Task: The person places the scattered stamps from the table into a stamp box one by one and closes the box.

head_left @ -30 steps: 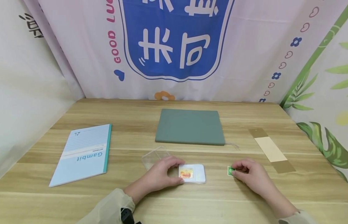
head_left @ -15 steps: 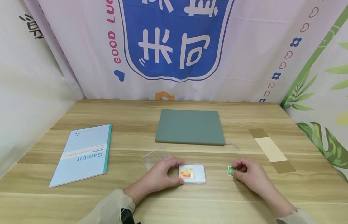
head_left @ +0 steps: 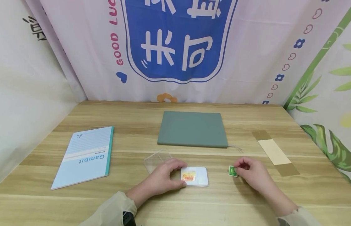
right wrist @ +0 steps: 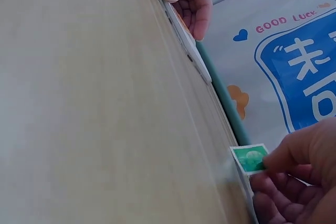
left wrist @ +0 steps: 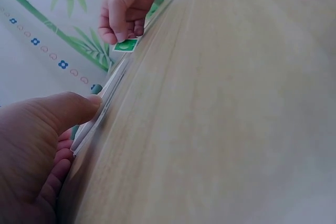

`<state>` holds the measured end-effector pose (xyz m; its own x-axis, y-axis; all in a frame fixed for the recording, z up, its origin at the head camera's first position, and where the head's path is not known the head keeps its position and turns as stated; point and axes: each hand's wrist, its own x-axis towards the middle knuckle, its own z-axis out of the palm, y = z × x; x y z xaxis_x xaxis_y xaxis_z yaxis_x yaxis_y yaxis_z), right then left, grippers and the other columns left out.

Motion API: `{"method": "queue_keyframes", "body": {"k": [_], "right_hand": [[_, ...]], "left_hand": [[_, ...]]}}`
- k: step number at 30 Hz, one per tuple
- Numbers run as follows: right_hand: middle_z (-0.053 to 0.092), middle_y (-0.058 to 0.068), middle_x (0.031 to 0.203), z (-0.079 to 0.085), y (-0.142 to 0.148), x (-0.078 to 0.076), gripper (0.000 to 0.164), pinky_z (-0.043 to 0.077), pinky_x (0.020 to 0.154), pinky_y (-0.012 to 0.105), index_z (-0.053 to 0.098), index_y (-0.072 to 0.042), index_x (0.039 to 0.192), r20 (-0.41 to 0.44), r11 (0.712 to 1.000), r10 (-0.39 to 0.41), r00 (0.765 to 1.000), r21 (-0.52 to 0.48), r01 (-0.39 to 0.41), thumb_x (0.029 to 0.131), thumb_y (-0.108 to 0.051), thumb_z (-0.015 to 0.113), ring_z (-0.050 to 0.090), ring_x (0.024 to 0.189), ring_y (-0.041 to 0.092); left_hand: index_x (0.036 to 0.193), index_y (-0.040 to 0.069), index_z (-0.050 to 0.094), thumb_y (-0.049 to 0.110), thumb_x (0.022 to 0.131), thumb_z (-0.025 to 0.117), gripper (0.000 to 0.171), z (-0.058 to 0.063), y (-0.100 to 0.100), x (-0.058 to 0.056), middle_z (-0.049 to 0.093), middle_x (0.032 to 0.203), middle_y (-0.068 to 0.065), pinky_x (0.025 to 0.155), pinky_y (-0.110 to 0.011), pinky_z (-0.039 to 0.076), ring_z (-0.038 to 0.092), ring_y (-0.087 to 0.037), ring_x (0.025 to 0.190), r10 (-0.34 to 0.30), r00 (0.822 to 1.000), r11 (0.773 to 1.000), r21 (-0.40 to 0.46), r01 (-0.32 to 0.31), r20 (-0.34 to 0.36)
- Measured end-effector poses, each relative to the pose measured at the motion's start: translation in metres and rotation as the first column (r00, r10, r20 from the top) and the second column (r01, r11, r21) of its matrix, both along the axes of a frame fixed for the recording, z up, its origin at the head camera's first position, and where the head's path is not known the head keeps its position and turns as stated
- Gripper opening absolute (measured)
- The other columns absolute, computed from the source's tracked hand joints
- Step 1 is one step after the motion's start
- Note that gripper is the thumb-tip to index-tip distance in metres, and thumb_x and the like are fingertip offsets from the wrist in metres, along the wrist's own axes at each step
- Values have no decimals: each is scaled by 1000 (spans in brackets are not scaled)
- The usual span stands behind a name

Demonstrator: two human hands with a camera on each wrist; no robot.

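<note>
My left hand holds a flat white rounded piece at its left end, thumb on the near edge and fingers at the far edge. It sits on the table, with a clear rim showing along its near side. An orange-and-yellow picture stamp lies on its left half. Off to the right, my right hand pinches a small green stamp with a white border between thumb and fingertip. In the right wrist view, the green stamp is tilted up at the tabletop's edge line.
A clear plastic lid lies behind my left hand. A grey-green notebook is beyond the white piece. At left rests a light blue notebook; at right, a cream strip with brown ends. A printed curtain stands behind the wooden table.
The green stamp has turned a little in my right fingers, and more of its face shows now. My left hand and the white piece stay in place; the head view has shifted slightly.
</note>
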<state>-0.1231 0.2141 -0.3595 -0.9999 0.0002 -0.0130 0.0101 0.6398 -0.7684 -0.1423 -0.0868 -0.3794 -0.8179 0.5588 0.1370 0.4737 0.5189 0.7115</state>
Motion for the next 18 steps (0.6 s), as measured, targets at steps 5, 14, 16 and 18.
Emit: {"method": "queue_keyframes", "body": {"k": [5,14,16,18], "right_hand": [[60,5,83,0,-5,-4,16,47,61,21,60,6,94,84,973,-33,996,-224,51,80,0,63,52,70,9],[58,3,79,0,-23,-7,18,47,58,20,59,10,93,77,936,17,997,-351,11,77,3,63,51,66,9],[57,4,78,0,-27,-7,18,47,58,20,59,10,92,77,935,28,997,-355,1,76,4,63,51,65,9],[58,5,78,-1,-30,-7,17,47,58,21,59,10,92,77,934,40,996,-356,-10,76,4,63,51,65,9]], "left_hand": [[117,11,60,20,74,76,47,0,0,1,59,115,1,93,-31,45,53,-13,105,-2,1000,1000,-3,2,-6],[117,11,60,22,75,76,47,-1,0,1,58,116,2,93,-32,44,53,-13,106,-6,1000,1000,-6,6,7],[117,11,60,22,75,76,47,-1,0,1,58,116,2,93,-32,44,53,-13,106,-7,1000,1000,-4,7,9],[117,12,60,23,75,76,47,-1,-1,0,58,116,2,93,-33,44,53,-14,106,-7,1000,1000,-8,7,6]]}}
